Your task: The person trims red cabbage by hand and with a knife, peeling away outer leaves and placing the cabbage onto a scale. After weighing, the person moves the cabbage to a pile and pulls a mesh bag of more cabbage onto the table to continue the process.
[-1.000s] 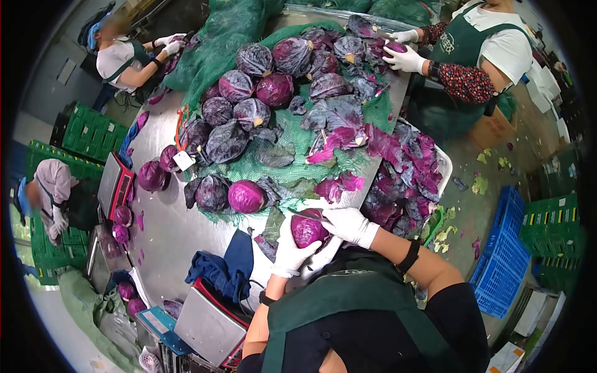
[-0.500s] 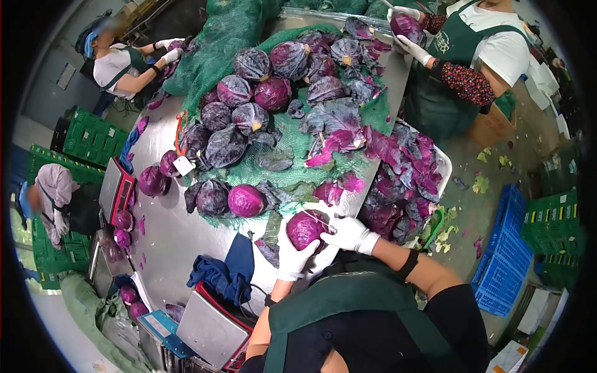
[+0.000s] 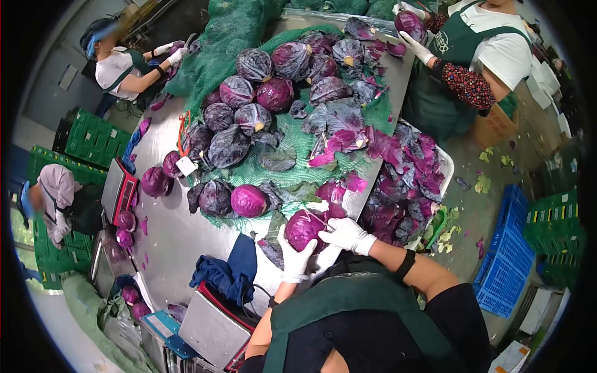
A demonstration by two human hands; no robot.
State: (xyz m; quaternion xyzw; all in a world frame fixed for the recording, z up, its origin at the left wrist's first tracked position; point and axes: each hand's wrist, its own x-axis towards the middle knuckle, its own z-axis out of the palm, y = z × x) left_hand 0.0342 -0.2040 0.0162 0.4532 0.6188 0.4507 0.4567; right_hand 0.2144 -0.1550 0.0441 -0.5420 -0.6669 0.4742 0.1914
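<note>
At the near edge of the metal table, a purple cabbage (image 3: pixel 303 229) rests in my left hand (image 3: pixel 295 256), whose white-gloved fingers wrap its left and lower side. My right hand (image 3: pixel 346 236), also gloved, is closed at the cabbage's right side around a thin, pale tool whose tip lies over the cabbage top. A loose purple leaf (image 3: pixel 336 211) is just behind the cabbage. Another peeled cabbage (image 3: pixel 249 201) and a dark-leaved one (image 3: pixel 215 198) sit farther left on the green net (image 3: pixel 292 177).
More cabbages (image 3: pixel 252 118) are piled on the net. A bin of trimmed leaves (image 3: pixel 446 171) stands right of the table. Scales (image 3: pixel 211 329) and a blue cloth (image 3: pixel 231 267) lie at the near left. Co-workers (image 3: pixel 491 43) handle cabbages across the table. A blue crate (image 3: pixel 505 255) is at right.
A purple leaf has come away behind the cabbage in my hands. My right hand has shifted slightly left. The co-worker at the upper right has a leaf falling beside their cabbage.
</note>
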